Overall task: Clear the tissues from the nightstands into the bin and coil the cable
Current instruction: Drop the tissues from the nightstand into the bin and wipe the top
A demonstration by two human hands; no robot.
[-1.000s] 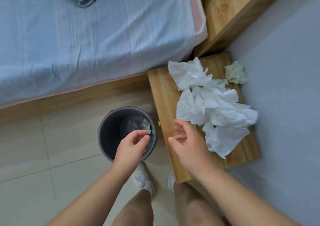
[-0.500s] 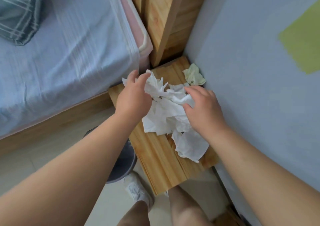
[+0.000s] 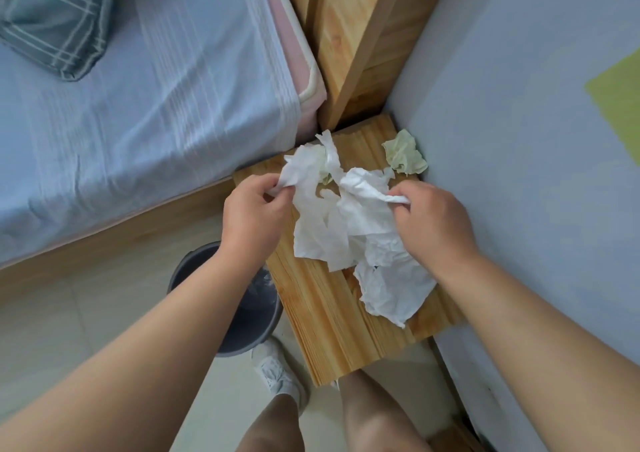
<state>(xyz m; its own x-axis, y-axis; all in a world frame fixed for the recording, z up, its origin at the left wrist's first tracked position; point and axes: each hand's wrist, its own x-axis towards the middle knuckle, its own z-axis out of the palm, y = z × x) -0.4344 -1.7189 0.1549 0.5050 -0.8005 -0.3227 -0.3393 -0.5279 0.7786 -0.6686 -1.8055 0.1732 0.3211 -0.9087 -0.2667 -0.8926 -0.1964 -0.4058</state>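
Observation:
A heap of crumpled white tissues (image 3: pixel 346 223) lies on the wooden nightstand (image 3: pixel 332 327). My left hand (image 3: pixel 254 218) pinches the left edge of a white tissue near the stand's far left corner. My right hand (image 3: pixel 433 225) grips another white tissue at the heap's right side. One more white tissue (image 3: pixel 394 289) lies flat nearer to me, under my right wrist. A crumpled pale green tissue (image 3: pixel 405 154) sits alone at the far right corner by the wall. The grey bin (image 3: pixel 242 327) stands on the floor left of the nightstand, partly hidden by my left forearm. No cable is in view.
The bed with a blue sheet (image 3: pixel 145 98) and a plaid pillow (image 3: pixel 52 19) fills the upper left. A wooden headboard (image 3: pixel 356 36) rises behind the nightstand. A pale wall (image 3: pixel 536 174) borders the right side. My legs and a white shoe (image 3: pixel 277 375) stand on the tiled floor.
Both hands moved from above the bin onto the tissue heap and closed on tissues, pulling the heap together. The camera view tilted toward the nightstand.

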